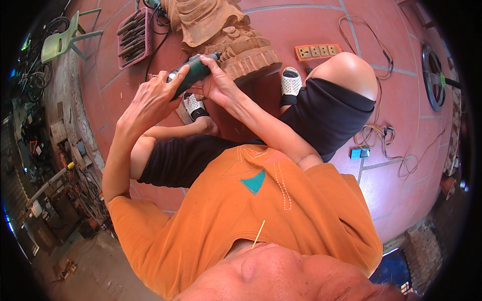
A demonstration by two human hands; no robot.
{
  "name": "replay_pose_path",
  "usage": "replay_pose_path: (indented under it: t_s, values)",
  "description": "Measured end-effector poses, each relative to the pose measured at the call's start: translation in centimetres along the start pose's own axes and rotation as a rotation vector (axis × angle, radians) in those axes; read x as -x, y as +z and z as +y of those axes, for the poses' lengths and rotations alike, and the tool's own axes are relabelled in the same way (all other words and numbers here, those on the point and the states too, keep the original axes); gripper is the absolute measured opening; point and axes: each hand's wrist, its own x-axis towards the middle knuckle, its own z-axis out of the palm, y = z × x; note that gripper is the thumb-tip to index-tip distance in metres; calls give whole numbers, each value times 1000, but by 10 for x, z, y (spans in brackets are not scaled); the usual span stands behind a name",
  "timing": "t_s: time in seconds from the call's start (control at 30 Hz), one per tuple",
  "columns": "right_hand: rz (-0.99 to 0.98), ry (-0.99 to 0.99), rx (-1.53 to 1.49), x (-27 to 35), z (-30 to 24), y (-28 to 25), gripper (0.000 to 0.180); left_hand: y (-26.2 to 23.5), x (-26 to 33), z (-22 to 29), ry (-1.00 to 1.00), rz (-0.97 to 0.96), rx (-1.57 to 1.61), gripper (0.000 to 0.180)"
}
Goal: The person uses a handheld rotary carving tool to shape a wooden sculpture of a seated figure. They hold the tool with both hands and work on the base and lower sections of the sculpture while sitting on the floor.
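Note:
A dark green die grinder (pixel 193 77) with a black nose is held across the space in front of me, its nose tilted up to the right. My left hand (pixel 153 95) is wrapped round its rear part. My right hand (pixel 221 84) grips it near the front end, thumb side up by the nose. Just beyond the nose stands a brown wooden carving (pixel 211 25) with draped folds and a rough, ridged base (pixel 253 57). Whether the nose touches the wood, I cannot tell. The bit is too small to make out.
A pink basket (pixel 149 37) of carving tools (pixel 133 37) lies far left, near a green chair (pixel 57 45). At right are an orange power strip (pixel 317 51), loose cords (pixel 374 133), a small blue box (pixel 359 153) and a black ring-shaped stand (pixel 433 78) on red floor tiles.

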Motion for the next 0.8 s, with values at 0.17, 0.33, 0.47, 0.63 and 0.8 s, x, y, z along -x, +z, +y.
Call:
replay_pose_path:
  t_s: [0.17, 0.33, 0.47, 0.63, 0.8]
  values:
    - [-18, 18, -5, 1, 1, -3, 42, 3, 2, -2, 12, 22, 20, 80]
    - [-23, 17, 9, -2, 0, -6, 42, 2, 1, -1, 8, 9, 17, 81]
    - [-6, 12, 10, -2, 0, -6, 41, 1, 0, 0, -26, -35, 40, 83]
    - [11, -4, 45, 4, -2, 5, 44, 2, 1, 1, -29, -22, 39, 84]
    - [20, -5, 33, 3, -1, 2, 44, 4, 2, 3, -25, -11, 29, 84]
